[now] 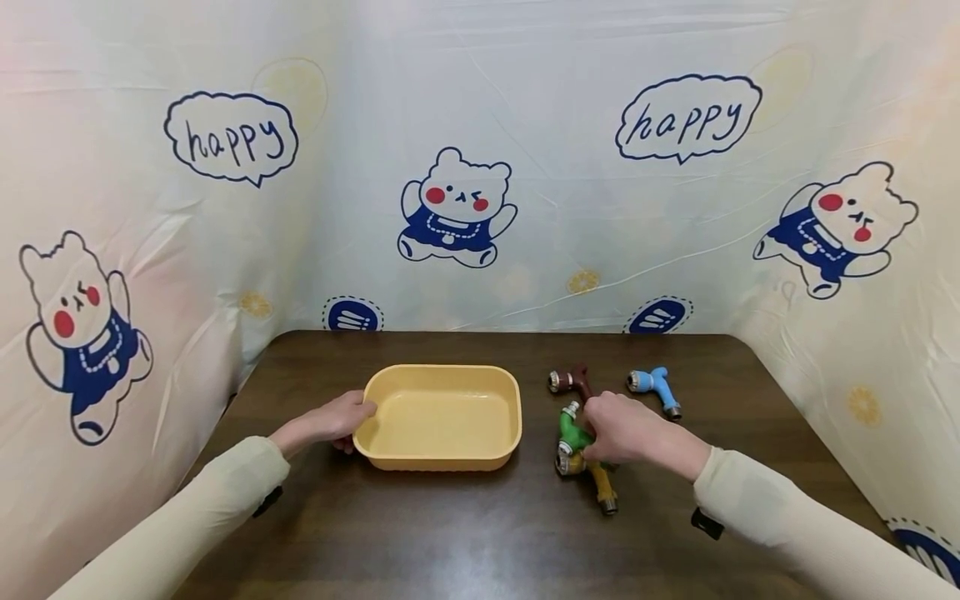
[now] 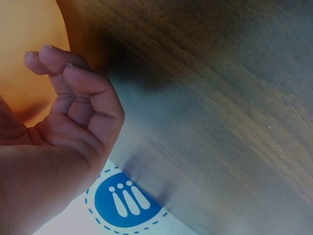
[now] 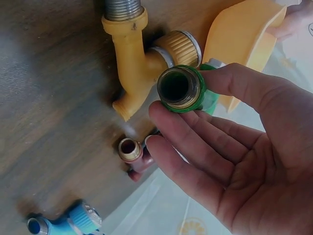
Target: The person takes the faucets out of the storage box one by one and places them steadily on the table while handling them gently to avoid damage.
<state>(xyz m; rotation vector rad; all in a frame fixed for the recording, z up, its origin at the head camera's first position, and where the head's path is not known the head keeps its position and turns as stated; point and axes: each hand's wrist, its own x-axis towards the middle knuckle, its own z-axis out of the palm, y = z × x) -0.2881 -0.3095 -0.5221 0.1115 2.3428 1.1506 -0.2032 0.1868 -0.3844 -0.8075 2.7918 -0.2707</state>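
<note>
My left hand (image 1: 337,419) grips the left end of a yellow plastic tray (image 1: 442,458), its thumb over the rim and fingers on the outside. In the left wrist view those fingers (image 2: 90,85) curl beside the tray wall. With thumb and fingertips my right hand (image 1: 626,427) pinches a green faucet (image 1: 573,432); its threaded open end (image 3: 178,90) faces the right wrist camera. Close below, overlapped by the green one in the head view, lies a yellow faucet (image 1: 602,487) with a ridged knob and metal thread.
A dark red faucet (image 1: 577,380) lies behind my right hand, and a blue faucet (image 1: 660,387) farther right. Everything is on a dark wooden table (image 1: 420,533), with a printed cloth (image 1: 570,208) hanging behind and at both sides.
</note>
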